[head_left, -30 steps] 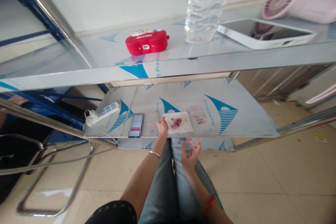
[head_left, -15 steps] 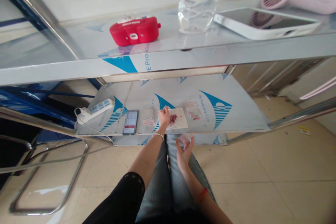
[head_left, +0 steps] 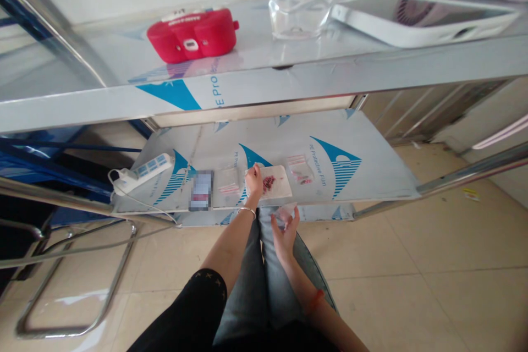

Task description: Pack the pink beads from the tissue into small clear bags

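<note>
Across the metal shelf (head_left: 385, 179) before me runs blue-printed film (head_left: 344, 170), and on it sits a white tray (head_left: 283, 190) with small red beads (head_left: 269, 183) heaped near its middle. My left hand (head_left: 254, 180) is at the tray's left end, fingers bunched; I cannot tell whether they pinch anything. My right hand (head_left: 284, 234), just off the shelf's front edge, holds a clear bag (head_left: 285, 212) between thumb and parted fingers. A phone (head_left: 201, 190) lies farther left

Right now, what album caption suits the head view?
Left hand at a tray of red bits, right hand holding clear plastic.
</note>
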`<state>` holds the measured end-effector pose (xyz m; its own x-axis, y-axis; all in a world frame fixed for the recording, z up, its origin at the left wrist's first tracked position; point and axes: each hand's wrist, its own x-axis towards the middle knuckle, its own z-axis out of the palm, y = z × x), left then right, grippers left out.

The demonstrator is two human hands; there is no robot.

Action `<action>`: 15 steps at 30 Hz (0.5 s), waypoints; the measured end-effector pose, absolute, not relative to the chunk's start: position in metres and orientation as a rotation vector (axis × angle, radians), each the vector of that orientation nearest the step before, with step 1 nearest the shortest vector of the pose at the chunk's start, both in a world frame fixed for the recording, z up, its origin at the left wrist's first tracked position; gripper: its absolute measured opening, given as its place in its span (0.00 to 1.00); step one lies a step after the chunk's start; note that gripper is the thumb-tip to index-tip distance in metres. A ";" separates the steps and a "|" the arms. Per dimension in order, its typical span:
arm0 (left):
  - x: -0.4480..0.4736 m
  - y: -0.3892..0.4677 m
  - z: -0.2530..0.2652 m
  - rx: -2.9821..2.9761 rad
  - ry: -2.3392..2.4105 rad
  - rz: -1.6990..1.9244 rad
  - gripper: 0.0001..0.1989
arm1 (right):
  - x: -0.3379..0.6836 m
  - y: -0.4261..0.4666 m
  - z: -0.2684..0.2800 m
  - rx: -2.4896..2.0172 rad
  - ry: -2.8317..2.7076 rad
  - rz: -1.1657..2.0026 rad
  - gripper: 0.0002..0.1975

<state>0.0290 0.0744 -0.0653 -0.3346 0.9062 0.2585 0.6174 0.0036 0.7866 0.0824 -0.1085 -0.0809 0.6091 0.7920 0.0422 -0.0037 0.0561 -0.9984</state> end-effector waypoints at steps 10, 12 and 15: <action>0.027 0.075 -0.062 1.522 1.904 1.210 0.24 | 0.083 -0.110 -0.076 -1.404 -0.694 0.767 0.42; 0.027 0.074 -0.060 1.509 1.894 1.198 0.23 | 0.083 -0.109 -0.077 -1.393 -0.685 0.774 0.42; 0.028 0.073 -0.057 1.502 1.896 1.236 0.24 | 0.084 -0.108 -0.079 -1.371 -0.676 0.778 0.41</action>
<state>0.0276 0.0726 -0.0575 -0.3265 0.9254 0.1926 0.5497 0.0201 0.8351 0.0837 -0.1080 -0.0786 0.5868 0.8093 -0.0251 -0.0884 0.0333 -0.9955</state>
